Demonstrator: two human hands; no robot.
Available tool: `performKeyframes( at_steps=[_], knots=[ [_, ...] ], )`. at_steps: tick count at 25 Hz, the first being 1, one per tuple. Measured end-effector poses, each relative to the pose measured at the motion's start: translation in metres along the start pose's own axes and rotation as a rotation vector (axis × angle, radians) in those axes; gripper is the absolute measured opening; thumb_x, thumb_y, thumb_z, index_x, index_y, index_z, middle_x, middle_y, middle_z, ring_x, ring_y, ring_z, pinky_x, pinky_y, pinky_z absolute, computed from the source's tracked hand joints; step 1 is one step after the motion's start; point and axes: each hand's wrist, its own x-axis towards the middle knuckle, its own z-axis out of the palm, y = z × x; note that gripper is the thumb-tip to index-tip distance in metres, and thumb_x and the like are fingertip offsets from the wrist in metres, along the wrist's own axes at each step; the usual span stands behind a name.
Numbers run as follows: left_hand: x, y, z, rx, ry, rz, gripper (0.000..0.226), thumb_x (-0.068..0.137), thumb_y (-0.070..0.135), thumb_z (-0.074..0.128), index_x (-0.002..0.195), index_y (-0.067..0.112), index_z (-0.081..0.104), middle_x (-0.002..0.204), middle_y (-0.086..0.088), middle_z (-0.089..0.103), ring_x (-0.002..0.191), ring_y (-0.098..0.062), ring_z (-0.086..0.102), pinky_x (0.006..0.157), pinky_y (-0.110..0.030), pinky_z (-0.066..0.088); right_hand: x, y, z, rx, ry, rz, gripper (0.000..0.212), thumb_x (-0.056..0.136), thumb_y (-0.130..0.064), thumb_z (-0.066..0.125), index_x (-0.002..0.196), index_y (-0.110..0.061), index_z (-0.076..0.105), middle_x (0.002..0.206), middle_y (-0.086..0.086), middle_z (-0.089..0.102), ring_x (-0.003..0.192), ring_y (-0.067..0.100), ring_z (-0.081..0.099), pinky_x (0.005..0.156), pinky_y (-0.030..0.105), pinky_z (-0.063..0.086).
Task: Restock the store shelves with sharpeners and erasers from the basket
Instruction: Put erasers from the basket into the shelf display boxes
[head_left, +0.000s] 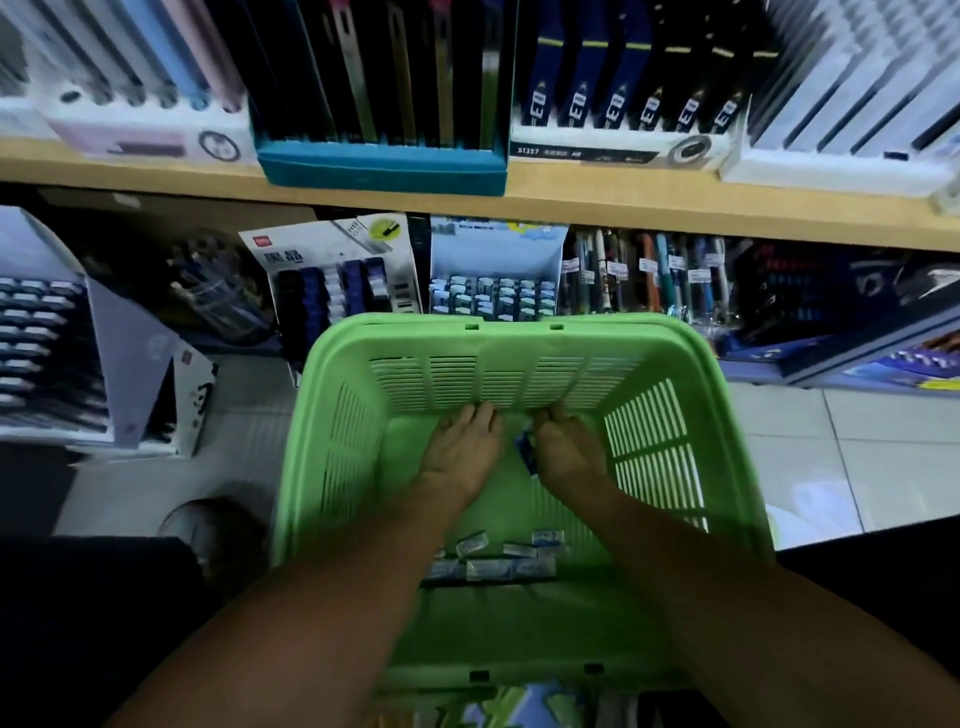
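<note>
reaching into green basket (519, 338); right hand (563, 449) pinching blue eraser (527, 452), left hand (460, 449) loosely spread just beside; loose erasers (493, 558) lying nearer the wrists.

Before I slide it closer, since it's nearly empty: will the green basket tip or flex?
The green basket probably slides easily: few small packs load it. Its slotted plastic walls may flex slightly. The wide base makes tipping unlikely.

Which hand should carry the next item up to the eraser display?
Right hand: its grip seems closed on a small blue packet, though blurred. The left hand lies flat, empty, on the green basket floor.
</note>
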Motion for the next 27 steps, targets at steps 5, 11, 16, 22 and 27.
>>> performKeyframes(
  at_steps=[5, 11, 16, 22, 27],
  knots=[
    [0.006, 0.0, 0.011, 0.064, -0.038, -0.054, 0.046, 0.094, 0.002, 0.048, 0.139, 0.004, 0.041, 0.136, -0.016, 0.042, 0.128, -0.031, 0.039, 0.102, -0.046, 0.039, 0.004, -0.005, -0.001, 0.135, -0.06, 0.064, 0.027, 0.087, -0.03, 0.072, 0.106, -0.011, 0.067, 0.116, 0.012, 0.065, 0.106, 0.032, 0.065, 0.081, 0.034, 0.051],
    [-0.003, -0.006, 0.015, 0.027, -0.18, -0.031, 0.042, 0.097, 0.008, 0.048, 0.139, 0.011, 0.04, 0.14, -0.015, 0.044, 0.129, -0.035, 0.041, 0.095, -0.047, 0.046, -0.021, -0.006, 0.002, 0.156, -0.334, -0.311, 0.022, 0.088, -0.024, 0.063, 0.107, -0.012, 0.063, 0.108, 0.013, 0.066, 0.101, 0.031, 0.064, 0.076, 0.03, 0.048],
    [-0.017, -0.012, 0.024, 0.027, -0.333, 0.053, 0.055, 0.093, -0.002, 0.051, 0.145, 0.006, 0.034, 0.14, -0.02, 0.047, 0.127, -0.038, 0.048, 0.102, -0.046, 0.045, -0.034, 0.003, 0.001, -0.268, -0.584, -0.407, 0.048, 0.077, -0.026, 0.078, 0.119, -0.018, 0.057, 0.125, 0.005, 0.058, 0.108, 0.028, 0.063, 0.074, 0.033, 0.046],
    [-0.034, -0.003, 0.023, -0.01, -0.586, 0.305, 0.044, 0.085, 0.042, 0.054, 0.122, 0.019, 0.061, 0.128, -0.012, 0.058, 0.111, -0.031, 0.059, 0.091, -0.037, 0.046, -0.048, -0.003, 0.016, -0.355, -0.479, -0.464, 0.085, 0.07, -0.018, 0.086, 0.141, -0.02, 0.039, 0.136, 0.009, 0.047, 0.114, 0.033, 0.06, 0.082, 0.041, 0.05],
    [-0.045, 0.015, 0.034, -0.056, -0.544, 0.232, 0.081, 0.09, 0.039, 0.069, 0.154, 0.014, 0.027, 0.149, -0.023, 0.036, 0.136, -0.041, 0.037, 0.111, -0.045, 0.034, -0.048, -0.003, 0.018, -0.395, -0.432, -0.457, 0.081, 0.071, -0.025, 0.086, 0.137, -0.016, 0.039, 0.137, 0.013, 0.043, 0.11, 0.034, 0.061, 0.076, 0.04, 0.048]
  ],
)
